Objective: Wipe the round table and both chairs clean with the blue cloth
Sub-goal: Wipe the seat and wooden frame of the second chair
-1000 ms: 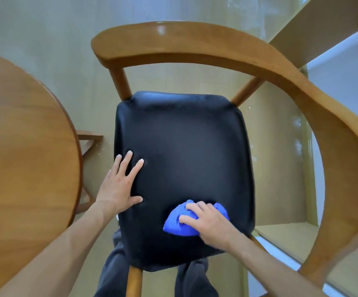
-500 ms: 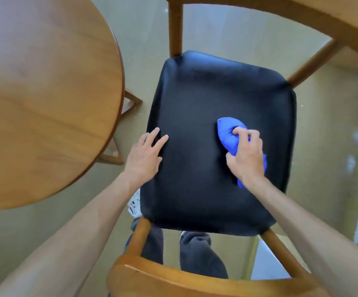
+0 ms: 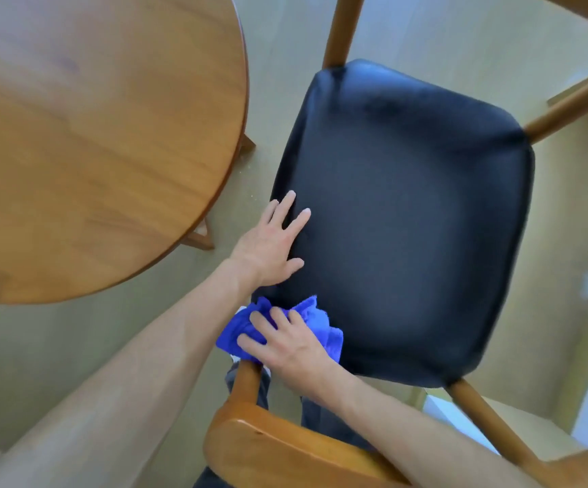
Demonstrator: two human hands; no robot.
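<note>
A wooden chair with a black padded seat (image 3: 409,213) fills the middle and right of the head view. My right hand (image 3: 285,343) presses the bunched blue cloth (image 3: 317,322) onto the seat's near left corner, above a wooden leg post. Flat on the seat's left edge rests my left hand (image 3: 271,248), fingers spread and holding nothing. The round wooden table (image 3: 91,135) lies to the left, close to the chair.
The chair's curved wooden backrest (image 3: 285,449) runs along the bottom of the view, over dark trouser legs. Wooden posts rise at the seat's far corners. Pale floor (image 3: 74,346) shows between table and chair. A white sill or ledge sits at the lower right.
My right hand has swept the blue cloth from the seat's right middle to its near left corner. My left hand stays on the left edge. The view has shifted slightly.
</note>
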